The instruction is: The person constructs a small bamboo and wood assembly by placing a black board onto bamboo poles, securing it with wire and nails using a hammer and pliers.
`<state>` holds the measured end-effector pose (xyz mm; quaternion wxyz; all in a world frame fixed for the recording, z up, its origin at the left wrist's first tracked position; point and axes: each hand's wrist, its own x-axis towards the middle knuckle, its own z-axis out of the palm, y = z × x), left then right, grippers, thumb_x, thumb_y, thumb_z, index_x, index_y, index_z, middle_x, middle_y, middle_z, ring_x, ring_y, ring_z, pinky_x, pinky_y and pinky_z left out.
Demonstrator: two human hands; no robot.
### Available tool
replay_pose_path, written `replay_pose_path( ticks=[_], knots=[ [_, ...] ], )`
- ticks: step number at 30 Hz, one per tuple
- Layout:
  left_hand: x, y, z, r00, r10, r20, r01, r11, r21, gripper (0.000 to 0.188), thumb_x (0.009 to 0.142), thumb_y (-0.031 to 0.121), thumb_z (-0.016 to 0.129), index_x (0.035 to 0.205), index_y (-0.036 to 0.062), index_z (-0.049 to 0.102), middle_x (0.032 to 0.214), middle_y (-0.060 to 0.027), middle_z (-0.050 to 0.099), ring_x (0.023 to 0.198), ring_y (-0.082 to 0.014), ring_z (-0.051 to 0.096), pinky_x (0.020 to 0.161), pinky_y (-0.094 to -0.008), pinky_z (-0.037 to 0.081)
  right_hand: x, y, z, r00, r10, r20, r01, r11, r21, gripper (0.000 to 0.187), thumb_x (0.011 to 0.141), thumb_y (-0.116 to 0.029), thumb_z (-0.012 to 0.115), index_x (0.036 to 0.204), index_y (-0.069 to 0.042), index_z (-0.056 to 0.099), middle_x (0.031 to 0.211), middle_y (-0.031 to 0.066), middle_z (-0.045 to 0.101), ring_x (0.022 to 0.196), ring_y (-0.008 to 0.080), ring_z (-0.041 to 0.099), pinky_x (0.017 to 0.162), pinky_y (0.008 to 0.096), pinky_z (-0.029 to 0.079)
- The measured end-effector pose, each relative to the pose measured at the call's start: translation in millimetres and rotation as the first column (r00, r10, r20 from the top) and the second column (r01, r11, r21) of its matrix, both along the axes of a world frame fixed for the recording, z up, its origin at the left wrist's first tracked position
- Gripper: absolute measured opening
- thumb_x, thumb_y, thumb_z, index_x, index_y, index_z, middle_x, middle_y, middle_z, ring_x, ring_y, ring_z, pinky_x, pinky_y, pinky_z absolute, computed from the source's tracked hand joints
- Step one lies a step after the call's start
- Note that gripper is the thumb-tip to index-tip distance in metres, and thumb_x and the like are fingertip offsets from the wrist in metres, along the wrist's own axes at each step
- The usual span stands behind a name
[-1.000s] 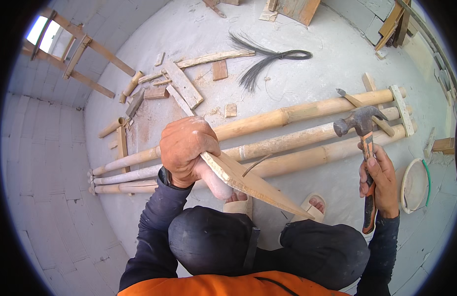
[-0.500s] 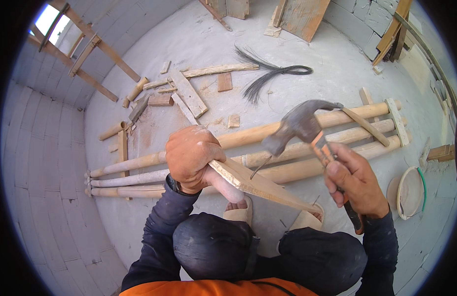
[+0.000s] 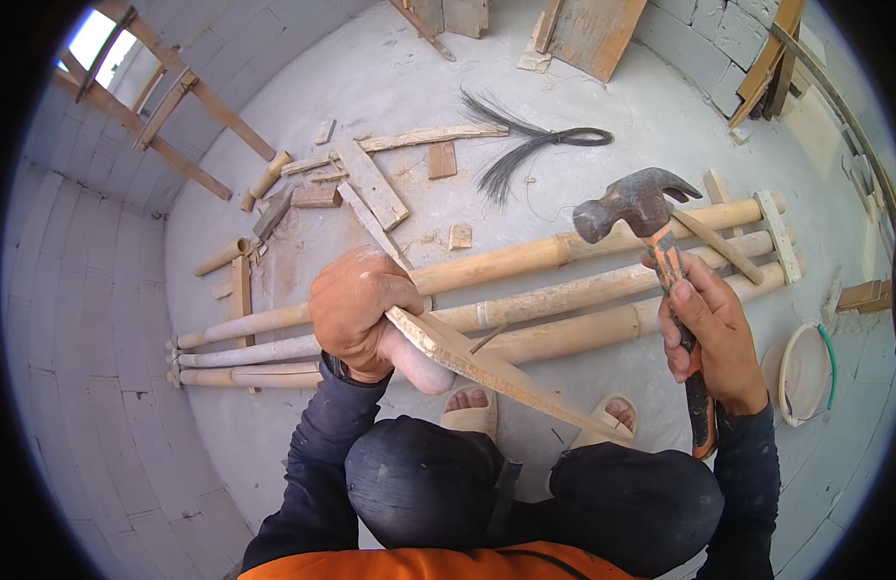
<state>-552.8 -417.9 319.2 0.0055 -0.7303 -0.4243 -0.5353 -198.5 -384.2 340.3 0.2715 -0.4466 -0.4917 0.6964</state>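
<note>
My left hand [image 3: 359, 307] is closed round the near-left end of a wooden board [image 3: 506, 377], its thumb along the underside. The board slants down to the right above my knees. From its upper face a nail [image 3: 487, 339] sticks out, leaning over. In my right hand [image 3: 714, 333] is a claw hammer [image 3: 641, 208] with a dark metal head and an orange and black handle. The hammer stands nearly upright to the right of the board, its head apart from the nail.
Several bamboo poles [image 3: 535, 307] lie side by side across the floor beyond my feet, with a white crosspiece [image 3: 778, 240] at their right end. Farther off are wood offcuts [image 3: 370, 184] and a bundle of dark wire [image 3: 549, 138]. A round bucket [image 3: 807, 375] stands at the right.
The hammer has risen and moved right, away from the nail, and is now more upright. My left hand and the board have shifted slightly left, and the board has tilted a little.
</note>
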Motion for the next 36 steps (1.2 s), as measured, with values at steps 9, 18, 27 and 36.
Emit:
replay_pose_path(
  ticks=[9, 18, 27, 36],
  knots=[
    [1.2, -4.3, 2.7, 0.999, 0.009, -0.038, -0.009, 1.0, 0.004, 0.054, 0.077, 0.062, 0.078, 0.075, 0.0092, 0.065, 0.066, -0.0047, 0.059, 0.056, -0.0215, 0.06, 0.052, -0.033, 0.041, -11.6, 6.1, 0.1, 1.0, 0.01, -0.001, -0.01, 1.0, 0.004, 0.053, 0.113, -0.041, 0.056, 0.148, -0.001, 0.054, 0.073, -0.0004, 0.056, 0.047, 0.0044, 0.048, 0.043, 0.0201, 0.039],
    [3.8, 3.4, -2.0, 0.998, -0.053, 0.034, 0.053, 0.999, 0.012, 0.049, 0.077, 0.055, 0.08, 0.074, 0.009, 0.065, 0.063, -0.0047, 0.058, 0.053, -0.0222, 0.058, 0.05, -0.0331, 0.04, -19.9, 17.8, -16.4, 0.993, 0.073, -0.089, -0.078, 0.996, -0.045, 0.055, 0.112, -0.038, 0.057, 0.151, 0.001, 0.053, 0.07, 0.0005, 0.056, 0.045, 0.0045, 0.048, 0.042, 0.0211, 0.041],
    [-3.1, 7.1, -1.3, 0.996, -0.076, 0.038, 0.074, 0.995, 0.063, 0.052, 0.081, 0.057, 0.078, 0.074, 0.0082, 0.064, 0.063, -0.0052, 0.058, 0.052, -0.0214, 0.057, 0.049, -0.0323, 0.04, -26.1, 19.7, -14.0, 0.992, 0.088, -0.087, -0.091, 0.995, -0.034, 0.056, 0.112, -0.039, 0.059, 0.152, -0.001, 0.053, 0.073, -0.0017, 0.055, 0.052, 0.0044, 0.05, 0.047, 0.0202, 0.04],
    [-3.5, 6.8, -2.6, 0.99, -0.075, 0.122, 0.073, 0.997, 0.021, 0.053, 0.082, 0.058, 0.078, 0.072, 0.0081, 0.064, 0.063, -0.005, 0.059, 0.052, -0.0215, 0.057, 0.049, -0.0322, 0.04, -33.1, 19.7, -14.6, 0.98, 0.184, -0.081, -0.19, 0.979, -0.069, 0.055, 0.113, -0.04, 0.056, 0.151, 0.0, 0.053, 0.073, -0.0015, 0.056, 0.054, 0.004, 0.05, 0.049, 0.0207, 0.04]
  ],
)
